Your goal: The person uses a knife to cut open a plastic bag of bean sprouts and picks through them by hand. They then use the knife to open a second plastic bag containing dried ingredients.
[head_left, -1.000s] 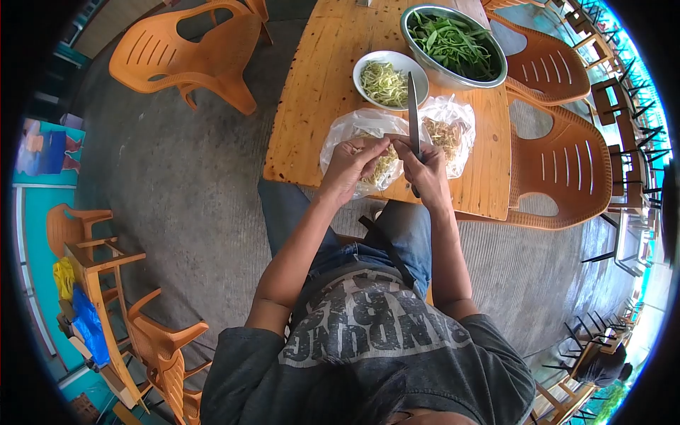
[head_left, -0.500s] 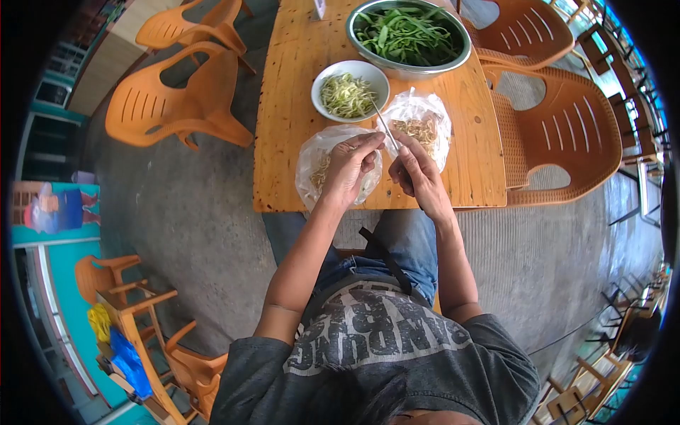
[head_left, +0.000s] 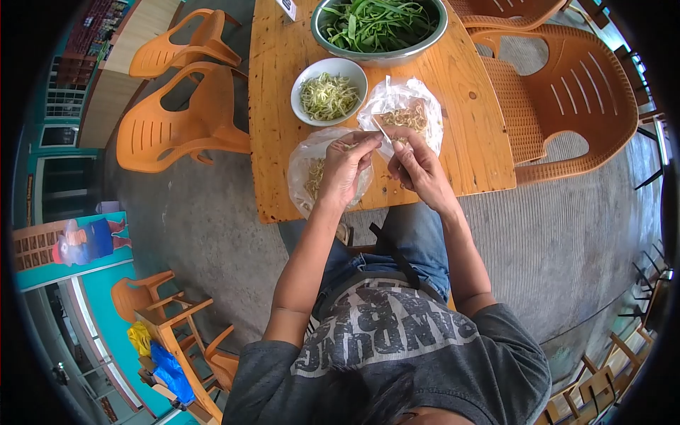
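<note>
My right hand (head_left: pixel 422 173) is closed round a small knife (head_left: pixel 382 130), its thin blade pointing up and left. Thumb and fingers of my left hand (head_left: pixel 343 170) are pinched beside the blade, with pale bean sprouts partly showing in them; the fingers hide most of these. Under my left hand lies an open clear plastic bag (head_left: pixel 300 157) with bean sprouts. Just beyond my right hand, another plastic bag (head_left: pixel 433 106) holds more sprouts with brownish bits. A white bowl (head_left: pixel 295 93) of pale sprouts stands past the hands.
At the far side of the wooden table (head_left: pixel 273 85) stands a large metal basin (head_left: pixel 432 41) full of green leafy vegetables. Orange plastic chairs (head_left: pixel 159 138) line the left, and a woven-pattern chair (head_left: pixel 595 106) is close on the right. My legs are under the table's near edge.
The camera view has shifted, so the table and bowls appear further left. The knife blade has dipped and drawn nearer my left fingers; both hands stay close together over the bags.
</note>
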